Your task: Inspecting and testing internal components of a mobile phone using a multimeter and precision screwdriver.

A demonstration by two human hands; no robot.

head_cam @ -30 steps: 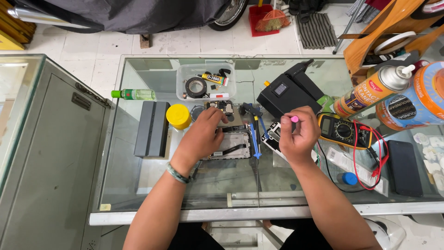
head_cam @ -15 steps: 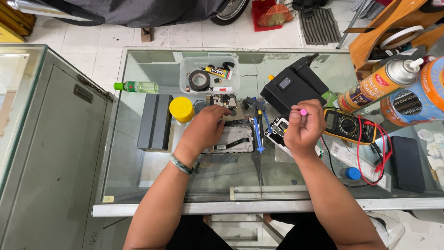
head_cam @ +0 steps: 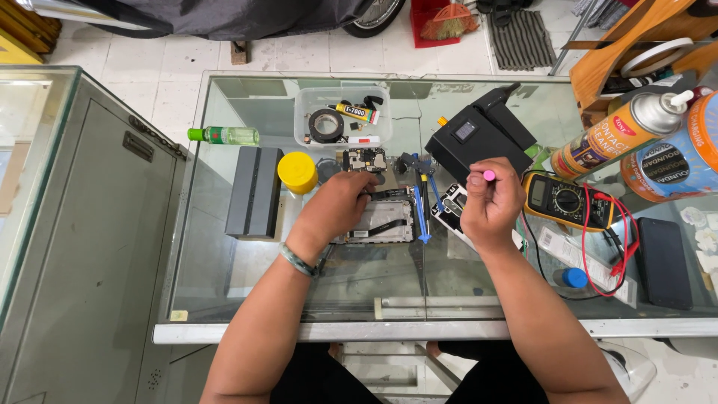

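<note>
Left hand point(head_cam: 340, 203) rests palm-down, fingers curled, pressing on the opened phone chassis point(head_cam: 380, 221) at the middle of the glass counter point(head_cam: 224, 277). Right hand point(head_cam: 490, 203) is closed around a pink-capped tool point(head_cam: 488, 175), held above a second phone part point(head_cam: 451, 208). Multimeter point(head_cam: 561, 199) is just right; yellow-lidded jar point(head_cam: 298, 171) is left of the chassis.

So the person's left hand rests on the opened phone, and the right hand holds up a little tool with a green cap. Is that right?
Not quite. The head view shows the cap is pink, not green. The left hand does rest on the opened phone, and the right hand holds up the little tool with the pink cap.
</note>
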